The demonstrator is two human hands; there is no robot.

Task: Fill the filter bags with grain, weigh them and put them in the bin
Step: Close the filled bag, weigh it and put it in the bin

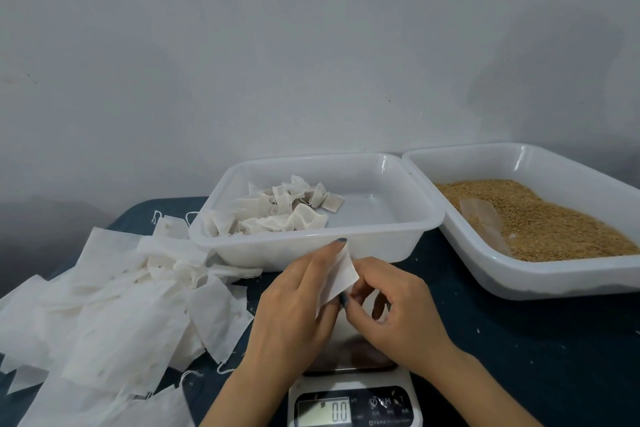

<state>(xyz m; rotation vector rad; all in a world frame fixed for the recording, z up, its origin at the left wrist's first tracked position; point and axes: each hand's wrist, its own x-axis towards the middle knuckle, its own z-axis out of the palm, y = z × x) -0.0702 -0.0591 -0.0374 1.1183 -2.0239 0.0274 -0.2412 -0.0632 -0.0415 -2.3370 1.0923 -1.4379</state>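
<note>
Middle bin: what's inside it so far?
The bin holds a heap of filter bags in its left half; its right half shows bare floor. Its near wall hides the front strip of floor, and whatever lies beneath the heap is covered.

The only legible reading stood on the scale (353, 383), nearer the person than the left hand (298, 308) and the right hand (398, 315), between the two forearms. Its pale display (323, 412), on the left hand's side, showed "0.0". Beside it, toward the right hand's side, the dark panel (388, 407) carried a power symbol and what looked like the letters "M" and "T", both faint. Small print under these marks and along the panel's lower edge was too blurred to read.
</note>
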